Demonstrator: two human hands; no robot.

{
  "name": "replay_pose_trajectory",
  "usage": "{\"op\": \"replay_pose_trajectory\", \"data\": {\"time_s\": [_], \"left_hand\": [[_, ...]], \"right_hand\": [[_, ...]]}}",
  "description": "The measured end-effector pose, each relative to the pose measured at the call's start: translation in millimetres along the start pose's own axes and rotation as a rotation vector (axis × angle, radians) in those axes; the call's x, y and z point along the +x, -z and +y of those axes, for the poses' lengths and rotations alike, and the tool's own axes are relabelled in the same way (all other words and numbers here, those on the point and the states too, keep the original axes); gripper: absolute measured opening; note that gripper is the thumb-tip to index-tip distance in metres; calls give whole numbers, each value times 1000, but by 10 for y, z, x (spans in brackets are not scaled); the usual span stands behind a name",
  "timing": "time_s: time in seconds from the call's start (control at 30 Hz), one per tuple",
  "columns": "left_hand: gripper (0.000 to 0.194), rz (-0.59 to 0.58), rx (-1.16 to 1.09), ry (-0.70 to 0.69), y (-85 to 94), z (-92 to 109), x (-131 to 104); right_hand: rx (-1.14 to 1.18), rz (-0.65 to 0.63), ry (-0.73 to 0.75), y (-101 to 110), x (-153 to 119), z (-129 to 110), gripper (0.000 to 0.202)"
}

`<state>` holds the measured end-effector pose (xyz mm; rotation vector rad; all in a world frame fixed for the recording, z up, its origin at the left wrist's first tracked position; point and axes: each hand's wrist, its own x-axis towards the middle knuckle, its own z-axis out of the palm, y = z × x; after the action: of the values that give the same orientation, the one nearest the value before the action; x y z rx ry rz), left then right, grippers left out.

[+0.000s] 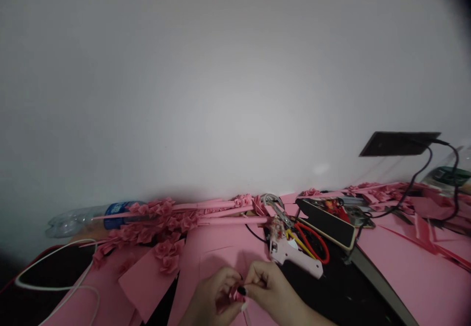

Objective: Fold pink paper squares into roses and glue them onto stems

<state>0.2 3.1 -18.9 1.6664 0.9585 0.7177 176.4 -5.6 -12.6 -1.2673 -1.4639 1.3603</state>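
The pink piece being held is looking like paper, the bottle is showing clear, shiny plastic, and the glue gun is showing smooth plastic

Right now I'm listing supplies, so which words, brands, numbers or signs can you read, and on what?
No text is legible.
Clear plastic bottle, blue label: pale lettering, too blurred to read.
Hot glue gun: no readable marking.
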Motion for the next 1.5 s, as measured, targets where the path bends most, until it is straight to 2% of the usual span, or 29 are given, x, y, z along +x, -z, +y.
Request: {"op": "replay_pose_trajectory", "data": {"time_s": [0.17, 0.37, 0.53, 0.67, 0.8, 0.97, 1.1, 1.33, 1.5], "left_hand": [[14, -12, -22, -5, -18, -22, -1], [15, -18, 52, -57, 11, -39, -11], [14, -9, 138, -113, 18, -14, -16], [17, 4, 204, -130, 40, 21, -11], [21, 17, 233, -149, 50, -24, -14], [28, 9, 232, -162, 37, -107, -15], [29, -7, 222, -147, 51, -69, -6], [29, 18, 238, -140, 62, -28, -11], [30, 16, 206, -147, 65, -74, -7]], "right_hand": [[60, -32, 3, 9, 25, 4, 37], [72, 4, -21, 16, 41, 33, 43], [162, -66, -35, 34, 43, -7, 50], [96, -41, -25, 45, 56, 16, 50], [87, -7, -31, 40, 57, 57, 50], [140, -65, -42, 56, 56, 25, 51], [158, -107, -50, 67, 57, -8, 51], [116, -22, -55, 53, 68, 48, 51], [164, -77, -72, 48, 64, -8, 48]]}}
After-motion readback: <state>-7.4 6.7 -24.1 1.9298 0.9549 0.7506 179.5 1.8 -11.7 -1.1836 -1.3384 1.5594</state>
